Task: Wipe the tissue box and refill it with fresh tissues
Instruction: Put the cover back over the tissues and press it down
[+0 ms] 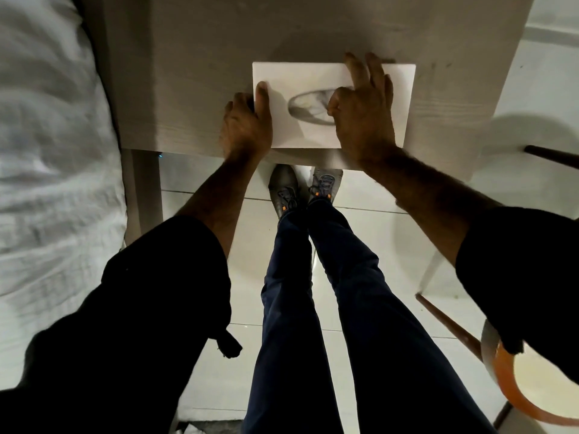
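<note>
A white tissue box [300,79] lies flat on the pale wooden table [194,67], near its front edge, with its oval opening facing up. My left hand [246,125] grips the box's left end, thumb on top. My right hand [363,104] rests on the top of the box, its thumb and forefinger at the right end of the oval opening and the other fingers spread toward the far edge. Tissue shows dimly inside the opening. No cloth is in view.
A bed with white bedding [50,145] runs along the left of the table. A round stool with an orange rim [532,399] stands low right on the white tiled floor [391,245]. My legs and shoes are under the table's front edge.
</note>
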A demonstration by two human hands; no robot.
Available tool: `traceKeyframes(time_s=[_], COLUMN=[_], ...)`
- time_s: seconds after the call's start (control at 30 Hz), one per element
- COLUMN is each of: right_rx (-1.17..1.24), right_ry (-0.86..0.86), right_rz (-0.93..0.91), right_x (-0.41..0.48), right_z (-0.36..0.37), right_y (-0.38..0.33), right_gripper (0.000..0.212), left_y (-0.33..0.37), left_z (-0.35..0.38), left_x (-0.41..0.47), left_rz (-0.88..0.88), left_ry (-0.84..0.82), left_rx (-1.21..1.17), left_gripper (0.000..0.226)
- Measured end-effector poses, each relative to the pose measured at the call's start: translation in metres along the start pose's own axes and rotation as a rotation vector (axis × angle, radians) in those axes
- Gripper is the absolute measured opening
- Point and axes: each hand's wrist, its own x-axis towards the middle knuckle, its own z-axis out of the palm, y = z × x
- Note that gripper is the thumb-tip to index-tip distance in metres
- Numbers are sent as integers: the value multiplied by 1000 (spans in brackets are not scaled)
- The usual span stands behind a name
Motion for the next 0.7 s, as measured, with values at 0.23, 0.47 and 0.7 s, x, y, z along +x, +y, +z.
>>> traceKeyframes(time_s=[0.23, 0.47, 0.7], right_rx=[-58, -225, -139], right_ry=[43, -22, -49], right_rz=[-37, 56, 134], right_x=[1, 13, 24], right_z=[0, -2, 3], right_y=[3, 6, -4], right_gripper=[18, 39, 34], left_y=[-1, 0, 4], left_z=[-1, -4, -6], left_x=[1, 1, -4], left_rz=[3, 15, -8], left_ry=[-13, -20, -6], left_rx=[-9, -16, -13], left_gripper=[57, 55, 54])
